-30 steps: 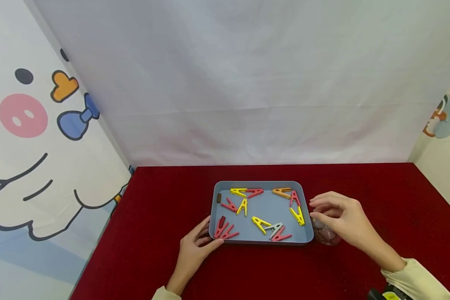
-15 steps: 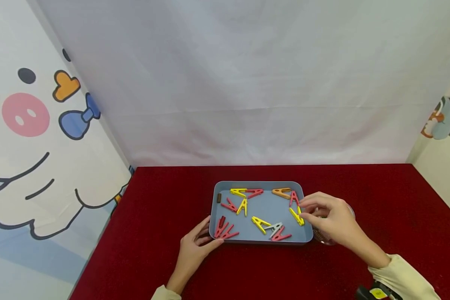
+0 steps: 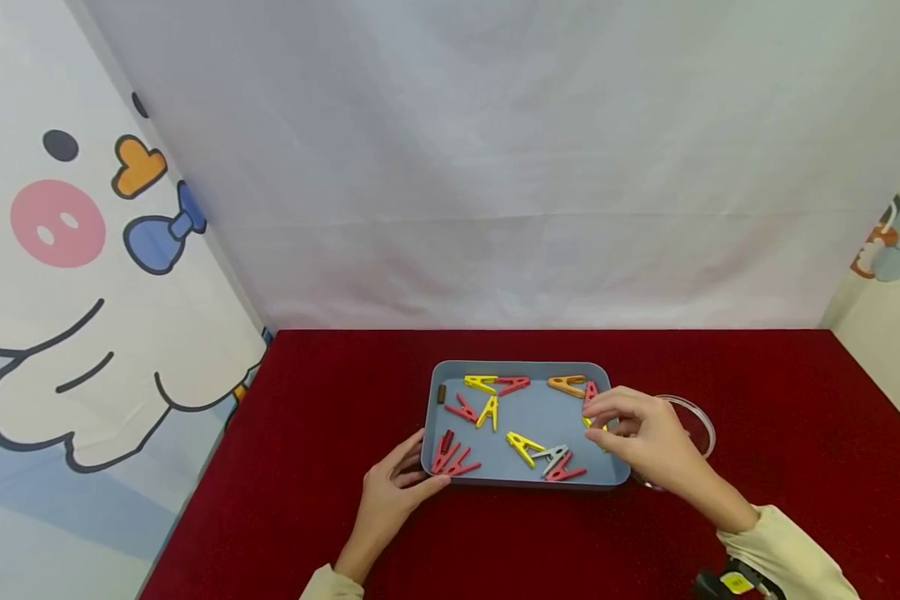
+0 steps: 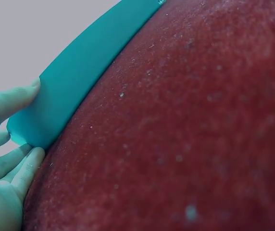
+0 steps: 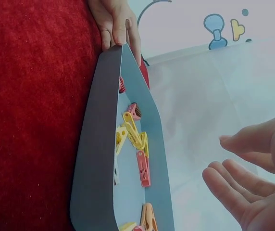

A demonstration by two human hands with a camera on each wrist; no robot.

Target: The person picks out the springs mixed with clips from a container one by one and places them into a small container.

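Note:
A blue-grey tray (image 3: 521, 371) holds several plastic clothespins, among them a yellow clothespin (image 3: 523, 448), a red clothespin (image 3: 461, 407), a grey clothespin (image 3: 551, 457) and an orange clothespin (image 3: 567, 385). My left hand (image 3: 392, 493) grips the tray's near left corner, thumb against the front wall and fingers round the side. Over the tray's right end hovers my right hand (image 3: 648, 437), fingers bent, overlapping a yellow and a red clothespin in the head view. The right wrist view shows its thumb and fingers (image 5: 233, 185) apart with nothing between them.
A clear round container (image 3: 708, 429) stands right of the tray, partly hidden behind my right hand. A small brown piece (image 3: 441, 394) lies at the tray's left wall, and a dark red coil (image 3: 446, 442) near its left front. Red cloth (image 3: 345, 392) covers the table.
My right hand has moved left, from beside the clear container to over the tray's right end, uncovering more of the container's rim. The left hand stays at the tray's corner.

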